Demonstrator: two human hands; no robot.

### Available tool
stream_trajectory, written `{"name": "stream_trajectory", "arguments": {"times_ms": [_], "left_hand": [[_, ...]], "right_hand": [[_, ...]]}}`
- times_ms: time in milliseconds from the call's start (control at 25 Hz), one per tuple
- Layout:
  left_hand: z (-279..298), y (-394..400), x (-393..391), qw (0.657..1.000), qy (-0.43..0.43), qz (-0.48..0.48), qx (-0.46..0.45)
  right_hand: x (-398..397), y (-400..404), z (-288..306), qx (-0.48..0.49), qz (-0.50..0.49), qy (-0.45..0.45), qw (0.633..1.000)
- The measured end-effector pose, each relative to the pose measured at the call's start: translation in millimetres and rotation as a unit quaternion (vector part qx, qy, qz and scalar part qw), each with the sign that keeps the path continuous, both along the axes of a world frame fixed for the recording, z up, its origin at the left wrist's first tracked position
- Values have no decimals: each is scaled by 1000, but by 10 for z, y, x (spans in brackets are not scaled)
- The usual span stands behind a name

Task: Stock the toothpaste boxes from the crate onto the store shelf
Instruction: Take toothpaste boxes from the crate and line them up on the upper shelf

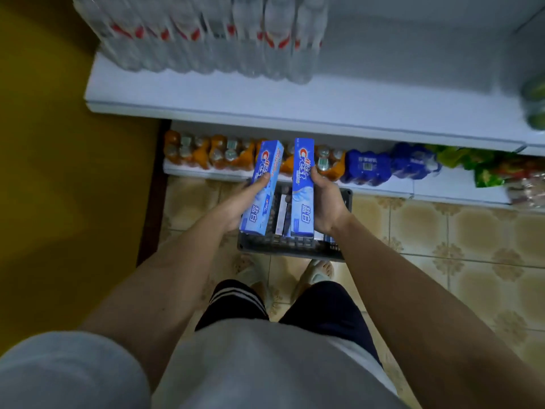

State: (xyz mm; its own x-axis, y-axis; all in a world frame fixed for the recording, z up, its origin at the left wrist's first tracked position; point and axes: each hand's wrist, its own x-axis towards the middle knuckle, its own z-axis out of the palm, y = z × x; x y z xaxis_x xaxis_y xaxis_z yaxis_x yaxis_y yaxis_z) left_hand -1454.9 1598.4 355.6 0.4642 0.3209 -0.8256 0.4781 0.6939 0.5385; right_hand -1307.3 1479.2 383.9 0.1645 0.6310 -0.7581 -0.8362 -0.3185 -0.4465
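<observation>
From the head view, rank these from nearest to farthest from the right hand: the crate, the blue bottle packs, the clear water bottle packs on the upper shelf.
Measured from the right hand:
1. Crate: on the floor directly below the hand.
2. Blue bottle packs: on the bottom shelf, just beyond the hand and to its right.
3. Clear water bottle packs: on the upper shelf, far ahead and to the left.

Both bare forearms reach forward and converge above the dark plastic slatted crate (290, 246) on the floor. The left hand (239, 202) grips 1 long blue cardboard toothpaste box (261, 187) from its left side, thumb laid across the printed front, fingers hidden behind. The right hand (326, 202) grips a 2nd blue cardboard toothpaste box (302, 187) from its right side, thumb on the box's right edge. Both wrists are straight, hands just apart over the crate, boxes pointing away from the body
</observation>
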Motion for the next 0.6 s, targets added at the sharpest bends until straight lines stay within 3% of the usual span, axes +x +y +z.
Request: {"name": "stream_trajectory", "arguments": {"times_ms": [160, 320, 600], "left_hand": [[491, 151, -42, 998, -59, 35, 14], [755, 356, -61, 979, -138, 150, -28], [1031, 495, -84, 924, -220, 301, -81]], "right_hand": [[-64, 142, 588, -1, 59, -70, 996], [-84, 209, 930, -53, 127, -183, 974], [-97, 142, 1187, -90, 93, -222, 966]]}}
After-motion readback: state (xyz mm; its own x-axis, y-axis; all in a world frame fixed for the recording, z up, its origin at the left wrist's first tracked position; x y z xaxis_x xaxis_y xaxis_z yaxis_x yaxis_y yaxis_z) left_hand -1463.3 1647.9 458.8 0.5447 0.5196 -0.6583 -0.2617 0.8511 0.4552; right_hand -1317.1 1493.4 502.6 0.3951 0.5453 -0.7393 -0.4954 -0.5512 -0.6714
